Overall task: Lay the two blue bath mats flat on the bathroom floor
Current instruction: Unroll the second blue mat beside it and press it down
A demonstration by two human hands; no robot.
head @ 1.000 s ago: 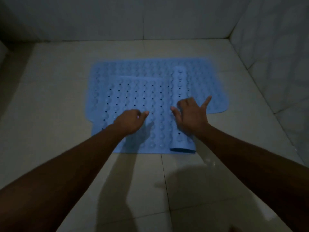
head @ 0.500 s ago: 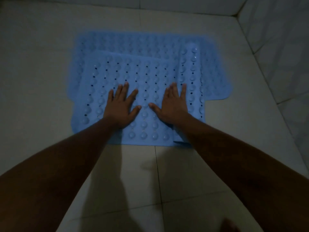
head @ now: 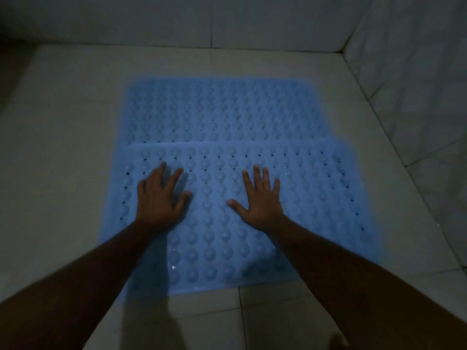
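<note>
- A dim bathroom floor (head: 63, 152) of pale tiles fills the view, meeting tiled walls (head: 409, 79) at the far edge and on the right.
- Two blue bath mats lie on the floor near that corner. The far mat (head: 222, 109) lies flat towards the back wall; the near mat (head: 316, 198), covered in rounded bumps and small holes, lies with its far edge overlapping the far mat.
- The left hand (head: 159, 198) rests palm down on the near mat's left part, fingers spread and gripping nothing.
- The right hand (head: 261, 200) rests palm down towards the middle, fingers likewise spread, thumb out to the side.
- The step appears to be the pressing and smoothing of the near mat, close to the end of the task.
- The next move likely calls for pressing outward to the mat's edges and corners.
- The light is poor: the near mat's front-left corner sits under the forearm's shadow, and whether every edge lies fully flat cannot be told.
</note>
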